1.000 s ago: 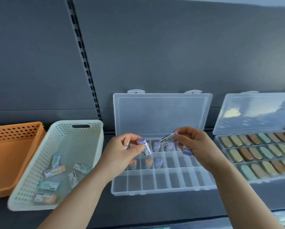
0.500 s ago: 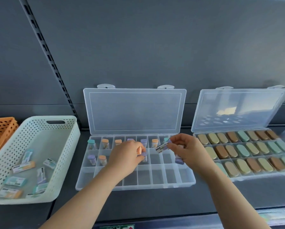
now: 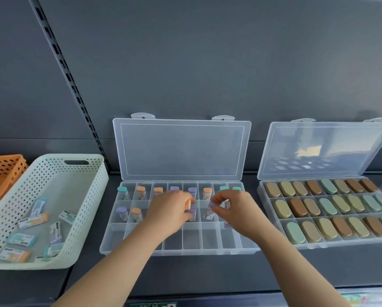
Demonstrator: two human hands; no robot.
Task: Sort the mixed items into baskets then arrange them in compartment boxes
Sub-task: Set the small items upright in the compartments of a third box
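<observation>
A clear compartment box (image 3: 210, 250) lies open in the middle of the shelf, its back row and part of the middle row holding small tubes with teal, orange and purple caps. My left hand (image 3: 170, 212) hovers over the middle row and holds an orange-capped tube (image 3: 188, 204) and a purple-capped one. My right hand (image 3: 232, 209) pinches a purple-capped tube (image 3: 209, 210) upright over a middle-row compartment and keeps more tubes in its palm. The white perforated basket (image 3: 83, 209) at the left holds several loose tubes.
A second open clear box (image 3: 274, 238) at the right is filled with oval tan, brown and green pieces. An orange basket (image 3: 1, 171) stands at the far left. A slotted upright rail (image 3: 70, 85) runs up the grey back wall.
Both hands have come down from above the box to its middle row, tubes still held. The view has shifted right, so the orange basket is mostly out of frame.
</observation>
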